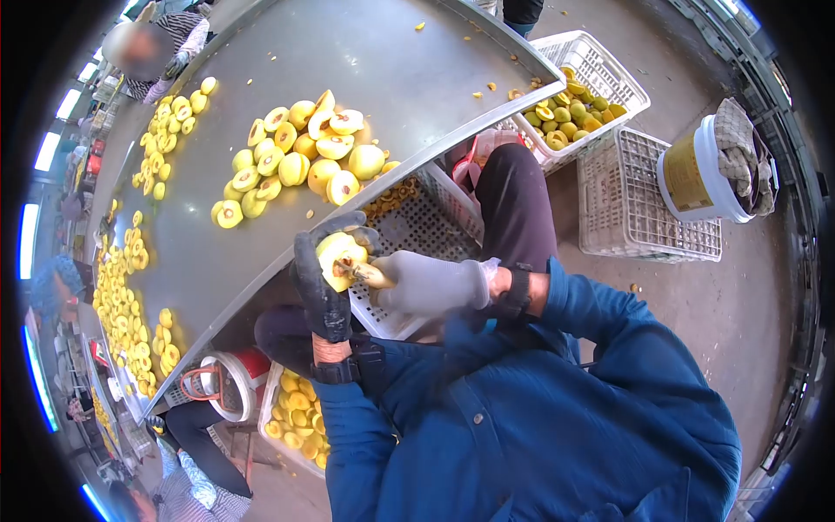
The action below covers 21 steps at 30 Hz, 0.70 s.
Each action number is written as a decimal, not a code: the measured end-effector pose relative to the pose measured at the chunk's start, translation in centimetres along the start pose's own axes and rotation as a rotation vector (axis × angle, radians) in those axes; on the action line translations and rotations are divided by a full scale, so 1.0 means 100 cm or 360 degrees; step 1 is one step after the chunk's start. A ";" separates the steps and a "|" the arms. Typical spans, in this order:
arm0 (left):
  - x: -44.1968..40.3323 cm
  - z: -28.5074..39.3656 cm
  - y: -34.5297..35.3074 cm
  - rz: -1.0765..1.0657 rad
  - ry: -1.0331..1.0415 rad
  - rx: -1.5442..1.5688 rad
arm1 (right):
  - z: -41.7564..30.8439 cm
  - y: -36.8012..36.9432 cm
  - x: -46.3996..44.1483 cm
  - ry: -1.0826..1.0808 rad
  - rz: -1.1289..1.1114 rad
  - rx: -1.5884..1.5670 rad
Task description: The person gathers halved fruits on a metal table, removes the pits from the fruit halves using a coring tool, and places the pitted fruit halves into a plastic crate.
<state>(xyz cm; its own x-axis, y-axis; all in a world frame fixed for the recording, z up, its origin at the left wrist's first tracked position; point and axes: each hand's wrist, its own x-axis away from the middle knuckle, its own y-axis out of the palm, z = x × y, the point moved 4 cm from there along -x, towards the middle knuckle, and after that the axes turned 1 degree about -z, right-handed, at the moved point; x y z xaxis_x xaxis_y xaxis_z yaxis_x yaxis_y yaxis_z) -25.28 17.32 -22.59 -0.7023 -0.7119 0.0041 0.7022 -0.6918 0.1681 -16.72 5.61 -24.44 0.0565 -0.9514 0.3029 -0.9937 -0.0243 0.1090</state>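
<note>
Fruit half point(333, 250), yellow and roundish with a brown hollow, sat just left of the middle of the frame, cut face turned up and toward the right. The black-gloved left hand point(313, 287) cupped it from the left, fingers curled behind. From the right, the grey-gloved right hand point(430, 283) gripped a stubby tan tool point(372, 276), whose long axis ran nearly level across the frame and pointed at the hollow. The tool's end overlapped the cut face; whether it had entered the flesh, I could not tell.

Above the hands, on the grey metal surface point(391, 87), lay a heap of fruit halves point(296, 168), with more strung along its left side. Below the surface's edge stood a perforated crate point(417, 228). At upper right were a white crate point(622, 74) of fruit and a bucket point(683, 178); another person point(187, 30) worked at upper left.
</note>
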 end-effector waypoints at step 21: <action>0.013 -0.015 0.003 0.0225 0.0299 0.0156 | 0.000 0.006 0.009 -0.0768 0.0103 0.0442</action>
<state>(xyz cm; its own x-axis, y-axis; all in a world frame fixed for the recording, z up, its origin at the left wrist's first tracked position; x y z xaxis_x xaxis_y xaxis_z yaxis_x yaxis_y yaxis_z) -25.77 16.02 -24.01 -0.5576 -0.8169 -0.1475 0.7706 -0.5754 0.2739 -17.23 4.76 -24.16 0.0088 -0.9847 -0.1743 -0.9854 0.0211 -0.1688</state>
